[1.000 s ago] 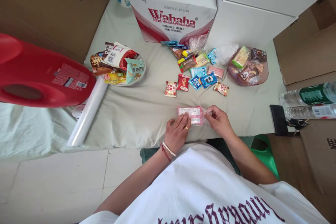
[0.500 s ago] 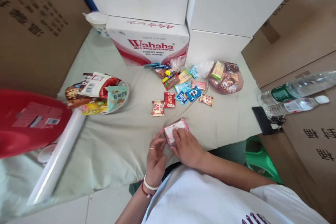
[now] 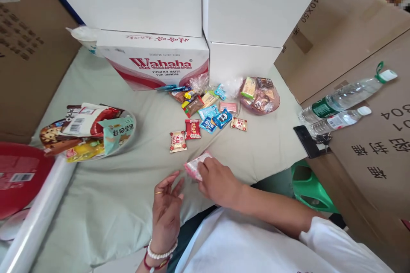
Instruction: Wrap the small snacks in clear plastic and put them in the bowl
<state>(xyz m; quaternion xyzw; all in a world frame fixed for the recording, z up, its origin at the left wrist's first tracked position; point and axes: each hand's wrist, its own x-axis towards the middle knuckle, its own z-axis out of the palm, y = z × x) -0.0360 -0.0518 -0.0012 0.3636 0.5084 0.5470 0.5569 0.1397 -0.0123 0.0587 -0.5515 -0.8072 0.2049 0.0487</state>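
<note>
My right hand (image 3: 219, 181) is closed on a pink-and-white snack packet (image 3: 194, 167) above the front part of the cloth. My left hand (image 3: 167, 209) is just left of it, apart from the packet, fingers loosely curved and spread with nothing in them. Past the hands lie a cream candy packet (image 3: 178, 141) and a red candy packet (image 3: 192, 129). Behind them is a loose pile of small snacks, with a blue packet (image 3: 222, 118), a pink packet (image 3: 228, 107) and another cream candy packet (image 3: 238, 124) at its right.
A bowl (image 3: 130, 140) of larger snack bags stands left, a pink glass bowl (image 3: 274, 104) of snacks at the back right. A Wahaha carton (image 3: 160, 62) backs the pile. Water bottles (image 3: 346, 97) and a black phone (image 3: 306, 140) lie right. A plastic roll (image 3: 41, 209) lies left.
My left hand has come off the packet and moved left, its fingers opening. My right hand keeps the packet, now more tilted. The view has shifted to the right.
</note>
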